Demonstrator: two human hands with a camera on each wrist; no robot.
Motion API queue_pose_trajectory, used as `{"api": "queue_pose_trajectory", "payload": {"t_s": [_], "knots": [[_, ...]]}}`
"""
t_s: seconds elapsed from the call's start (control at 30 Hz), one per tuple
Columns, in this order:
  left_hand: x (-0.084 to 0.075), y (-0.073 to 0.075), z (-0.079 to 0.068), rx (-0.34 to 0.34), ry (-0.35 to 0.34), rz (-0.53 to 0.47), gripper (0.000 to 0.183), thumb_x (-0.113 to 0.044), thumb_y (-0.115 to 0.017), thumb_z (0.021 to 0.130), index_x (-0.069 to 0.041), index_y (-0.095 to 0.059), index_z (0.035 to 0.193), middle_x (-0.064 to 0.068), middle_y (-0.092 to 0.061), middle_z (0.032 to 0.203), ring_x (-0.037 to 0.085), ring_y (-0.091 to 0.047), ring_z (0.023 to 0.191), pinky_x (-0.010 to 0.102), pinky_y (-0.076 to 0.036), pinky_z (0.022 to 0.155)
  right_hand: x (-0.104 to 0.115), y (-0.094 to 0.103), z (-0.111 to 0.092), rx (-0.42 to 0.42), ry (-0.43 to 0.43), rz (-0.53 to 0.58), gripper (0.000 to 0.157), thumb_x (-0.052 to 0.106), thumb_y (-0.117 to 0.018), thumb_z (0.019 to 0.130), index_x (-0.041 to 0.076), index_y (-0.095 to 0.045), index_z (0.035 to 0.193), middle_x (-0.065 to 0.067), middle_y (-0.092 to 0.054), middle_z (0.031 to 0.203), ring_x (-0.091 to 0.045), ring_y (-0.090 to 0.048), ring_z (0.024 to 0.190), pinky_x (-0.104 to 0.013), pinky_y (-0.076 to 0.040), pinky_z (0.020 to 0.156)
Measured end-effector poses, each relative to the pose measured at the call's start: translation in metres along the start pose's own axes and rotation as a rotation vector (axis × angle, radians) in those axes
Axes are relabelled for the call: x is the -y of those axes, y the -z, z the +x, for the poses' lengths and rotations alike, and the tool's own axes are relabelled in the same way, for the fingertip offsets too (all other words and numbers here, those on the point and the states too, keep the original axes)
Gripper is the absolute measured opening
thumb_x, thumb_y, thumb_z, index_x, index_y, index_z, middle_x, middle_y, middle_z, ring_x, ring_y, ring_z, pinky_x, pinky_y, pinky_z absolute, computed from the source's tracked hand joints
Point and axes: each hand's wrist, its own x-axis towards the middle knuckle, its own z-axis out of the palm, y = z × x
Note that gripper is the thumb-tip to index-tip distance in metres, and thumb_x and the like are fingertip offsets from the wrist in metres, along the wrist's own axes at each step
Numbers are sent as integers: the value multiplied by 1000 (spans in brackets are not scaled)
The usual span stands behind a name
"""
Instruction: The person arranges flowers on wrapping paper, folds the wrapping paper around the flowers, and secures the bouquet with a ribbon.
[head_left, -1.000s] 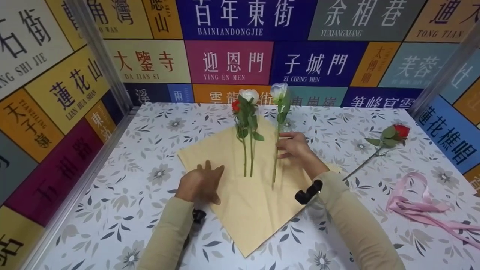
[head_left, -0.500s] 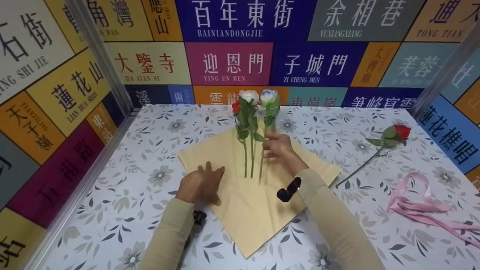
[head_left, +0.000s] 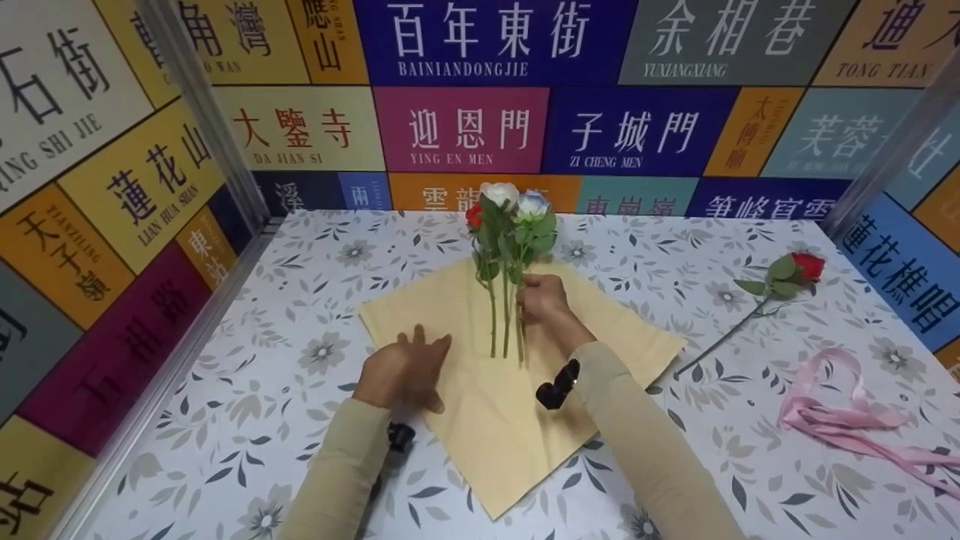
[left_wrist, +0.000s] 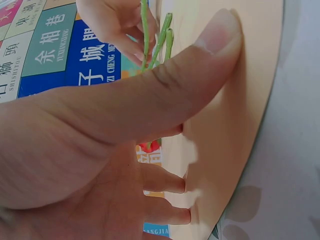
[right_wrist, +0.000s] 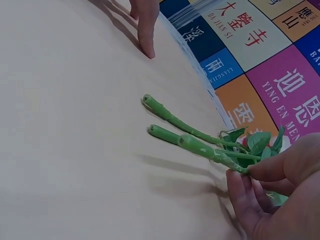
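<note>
A sheet of tan wrapping paper [head_left: 480, 435] lies with one corner toward me. My left hand [head_left: 401, 371] presses on its left part with spread fingers; the left wrist view shows the thumb [left_wrist: 215, 40] and fingertips on the paper. My right hand [head_left: 544, 300] pinches the stem of a bluish-white rose [head_left: 533, 206] between thumb and fingers, as the right wrist view also shows. Just left of it, a white rose [head_left: 499, 193] and a red rose [head_left: 473, 216] lie side by side on the paper, stem ends [right_wrist: 162, 132] toward me. The three stems run nearly parallel.
Another red rose [head_left: 805, 267] lies to the right on the floral tablecloth [head_left: 322, 285], its stem end near the paper's right corner. A loose pink ribbon [head_left: 840, 420] sits in front of it. Printed panels [head_left: 461, 127] stand along the back and sides.
My right hand has moved left with the bluish-white rose, bringing it up close beside the other two. The left hand has stayed in place on the paper.
</note>
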Motion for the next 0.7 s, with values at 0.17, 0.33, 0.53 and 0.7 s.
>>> {"api": "queue_pose_trajectory", "payload": {"t_s": [0.17,0.33,0.53,0.7], "knots": [[1,1,2,14,-3,-9,107,-41,-85,75,-14,-25,160,34,-18,162,57,-25,145,63,-38,111,-2,-5,3,-47,24,-57,55,-2,-56,94,12,-52,146,-14,-65,124,-10,-49,53,-24,-47,47],[1,2,3,7,-29,1,107,-42,-86,75,-11,-27,159,35,-22,160,59,-28,143,63,-40,108,-2,-5,5,-29,18,-71,54,-2,-55,94,8,-51,146,-16,-59,140,-10,-58,58,-25,-56,58],[1,0,1,-25,-32,1,107,-43,-86,73,-11,-29,158,36,-25,159,59,-31,142,63,-43,106,-1,-5,7,21,19,-72,56,0,-60,94,3,-47,148,-17,-54,145,-11,-62,75,-22,-54,60],[1,-1,0,-32,-26,5,106,-43,-86,74,-11,-29,158,35,-25,159,58,-31,142,62,-43,106,-3,-8,10,62,101,-117,63,-6,-63,88,0,-46,148,-22,-57,138,-20,-64,94,-22,-55,64]]}}
